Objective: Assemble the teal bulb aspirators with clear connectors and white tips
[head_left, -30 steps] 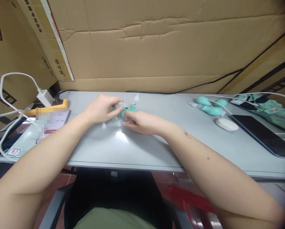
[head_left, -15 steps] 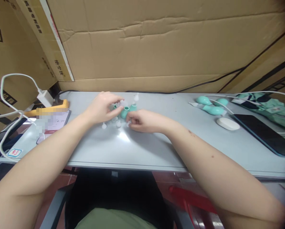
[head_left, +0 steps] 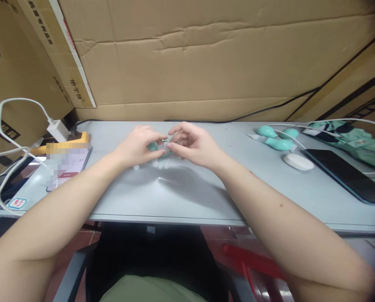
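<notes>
Two hands, both mine, meet over a gray desk (head_left: 187,197), where the work is a cluster of green bulbs (head_left: 153,146) and small clear tips. My left hand (head_left: 141,146) curves about the cluster, thumb and forefinger parted with green showing in the gap; whether it grips a bulb or only shields it, I cannot tell. Opposite, my right hand (head_left: 195,144) faces it, forefinger and thumb a little apart, a pale tip (head_left: 166,145) at the end of the thumb. Whether that piece is pinched or already sits on a bulb is too small and too covered to tell. As for progress, the work looks unfinished to me: several loose tips (head_left: 156,164) lie just in front of the bulbs, with another tip (head_left: 136,167) near my left hand, none of these joined to a bulb. How many bulbs are done my fingers hide. Well apart on my right, more bulbs (head_left: 281,144) lie beside a white case (head_left: 298,162) and a tablet (head_left: 347,176), out of reach of either grip.
</notes>
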Tool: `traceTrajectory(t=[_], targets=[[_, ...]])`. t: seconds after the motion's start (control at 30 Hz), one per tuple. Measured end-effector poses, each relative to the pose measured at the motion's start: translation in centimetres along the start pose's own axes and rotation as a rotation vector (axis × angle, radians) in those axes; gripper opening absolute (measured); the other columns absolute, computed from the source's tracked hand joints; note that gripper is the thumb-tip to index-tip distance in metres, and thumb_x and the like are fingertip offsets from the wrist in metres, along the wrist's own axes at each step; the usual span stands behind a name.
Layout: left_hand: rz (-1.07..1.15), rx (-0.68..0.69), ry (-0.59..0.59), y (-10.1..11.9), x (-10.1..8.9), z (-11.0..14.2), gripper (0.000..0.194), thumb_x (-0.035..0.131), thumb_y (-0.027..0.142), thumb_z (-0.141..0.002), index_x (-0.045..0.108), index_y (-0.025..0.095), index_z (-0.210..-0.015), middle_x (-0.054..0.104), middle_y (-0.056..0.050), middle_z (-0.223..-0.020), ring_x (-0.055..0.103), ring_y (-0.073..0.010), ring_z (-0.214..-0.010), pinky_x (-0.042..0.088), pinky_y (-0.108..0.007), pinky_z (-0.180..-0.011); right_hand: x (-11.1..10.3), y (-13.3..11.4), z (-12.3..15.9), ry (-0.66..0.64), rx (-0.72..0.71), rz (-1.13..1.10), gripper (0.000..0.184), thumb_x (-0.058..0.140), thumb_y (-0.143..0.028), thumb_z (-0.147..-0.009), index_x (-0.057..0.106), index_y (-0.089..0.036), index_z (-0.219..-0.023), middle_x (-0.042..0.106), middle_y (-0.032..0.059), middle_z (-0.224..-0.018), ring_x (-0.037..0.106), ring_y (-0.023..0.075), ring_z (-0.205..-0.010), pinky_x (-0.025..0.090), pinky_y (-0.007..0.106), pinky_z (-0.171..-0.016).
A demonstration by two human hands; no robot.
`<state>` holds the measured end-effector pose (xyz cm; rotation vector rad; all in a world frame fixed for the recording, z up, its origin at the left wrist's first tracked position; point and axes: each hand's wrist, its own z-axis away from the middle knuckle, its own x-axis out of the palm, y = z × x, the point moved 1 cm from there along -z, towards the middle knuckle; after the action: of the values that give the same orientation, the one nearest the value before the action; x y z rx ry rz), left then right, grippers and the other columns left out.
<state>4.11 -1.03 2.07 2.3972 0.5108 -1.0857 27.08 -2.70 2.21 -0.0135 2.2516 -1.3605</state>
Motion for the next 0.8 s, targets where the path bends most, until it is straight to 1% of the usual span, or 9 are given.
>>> traceTrajectory(t=[0.1, 0.17, 0.23, 0.33, 0.47, 0.57, 0.7, 0.77, 0.8], targets=[[-0.023, -0.014, -0.028, 0.5, -0.1, 0.1, 0.023, 0.076, 0.041, -0.09, 0.082, 0.023, -0.104, 0.084, -0.005, -0.095, 0.073, -0.0235, -0.092, 0.053, -0.039, -0.094, 0.6, 0.5, -0.2, -0.006, 0.008, -0.085, 0.036, 0.084, -0.045, -0.087, 0.065, -0.02, -0.103, 0.073, 0.0026, -0.082, 0.064, 0.0154, -0.066, 0.05, 0.03, -0.061], [-0.042, 0.006, 0.002, 0.6, -0.3, 0.1, 0.028, 0.076, 0.046, -0.091, 0.081, 0.022, -0.106, 0.084, -0.006, -0.098, 0.074, -0.0245, -0.095, 0.052, -0.04, -0.095, 0.5, 0.5, -0.2, 0.008, -0.002, -0.061, 0.032, 0.086, -0.042, -0.085, 0.067, -0.019, -0.099, 0.073, 0.0032, -0.081, 0.067, 0.0168, -0.07, 0.053, 0.032, -0.065], [-0.068, 0.047, 0.08, 0.6, -0.7, 0.2, 0.034, 0.073, 0.05, -0.094, 0.08, 0.021, -0.111, 0.084, -0.007, -0.104, 0.074, -0.0255, -0.099, 0.051, -0.041, -0.096, 0.3, 0.4, -0.1, -0.003, -0.018, 0.035, 0.026, 0.085, -0.04, -0.086, 0.071, -0.019, -0.092, 0.074, 0.0038, -0.08, 0.067, 0.0177, -0.073, 0.053, 0.033, -0.07], [-0.12, 0.057, 0.16, 0.3, -1.0, 0.3, 0.029, 0.065, 0.042, -0.098, 0.079, 0.02, -0.111, 0.084, -0.008, -0.106, 0.074, -0.0246, -0.099, 0.05, -0.04, -0.094, 0.1, 0.3, 0.1, -0.069, -0.065, 0.24, 0.017, 0.08, -0.035, -0.09, 0.077, -0.019, -0.084, 0.075, 0.0044, -0.079, 0.066, 0.018, -0.075, 0.05, 0.034, -0.073], [-0.142, 0.044, 0.109, -0.2, -0.7, 0.3, 0.025, 0.061, 0.035, -0.098, 0.08, 0.021, -0.107, 0.084, -0.006, -0.1, 0.075, -0.0228, -0.094, 0.051, -0.038, -0.091, 0.2, 0.8, 0.0, -0.132, -0.17, 0.403, 0.011, 0.076, -0.027, -0.094, 0.083, -0.02, -0.09, 0.076, 0.0056, -0.086, 0.065, 0.0182, -0.078, 0.049, 0.033, -0.075], [-0.137, 0.06, 0.077, -0.2, -0.5, 0.3, 0.027, 0.06, 0.034, -0.099, 0.08, 0.019, -0.111, 0.084, -0.006, -0.1, 0.076, -0.0224, -0.096, 0.052, -0.037, -0.091, 0.5, 1.4, -0.1, -0.152, -0.182, 0.44, 0.011, 0.075, -0.026, -0.096, 0.083, -0.019, -0.092, 0.075, 0.0071, -0.089, 0.065, 0.0186, -0.079, 0.05, 0.033, -0.074], [-0.142, 0.081, 0.097, -0.1, -0.4, 0.3, 0.027, 0.061, 0.032, -0.099, 0.08, 0.02, -0.113, 0.083, -0.005, -0.098, 0.077, -0.0218, -0.094, 0.052, -0.036, -0.09, 0.6, 1.4, 0.0, -0.128, -0.23, 0.425, 0.014, 0.073, -0.029, -0.096, 0.081, -0.019, -0.09, 0.072, 0.0067, -0.086, 0.064, 0.0184, -0.077, 0.05, 0.033, -0.072], [-0.143, 0.09, 0.1, -0.1, -0.4, 0.3, 0.025, 0.061, 0.032, -0.099, 0.08, 0.02, -0.111, 0.083, -0.005, -0.097, 0.077, -0.0217, -0.093, 0.053, -0.036, -0.089, 0.2, 1.0, 0.0, -0.051, -0.28, 0.407, 0.017, 0.071, -0.031, -0.098, 0.079, -0.02, -0.087, 0.068, 0.0036, -0.077, 0.06, 0.0172, -0.072, 0.047, 0.033, -0.069], [-0.141, 0.093, 0.098, -0.1, -0.4, 0.3, 0.025, 0.062, 0.032, -0.099, 0.079, 0.019, -0.111, 0.083, -0.005, -0.096, 0.077, -0.0217, -0.092, 0.053, -0.036, -0.088, 0.0, 0.8, 0.0, 0.014, -0.31, 0.406, 0.019, 0.07, -0.032, -0.099, 0.077, -0.021, -0.086, 0.063, 0.0019, -0.072, 0.058, 0.0166, -0.07, 0.046, 0.033, -0.068]])
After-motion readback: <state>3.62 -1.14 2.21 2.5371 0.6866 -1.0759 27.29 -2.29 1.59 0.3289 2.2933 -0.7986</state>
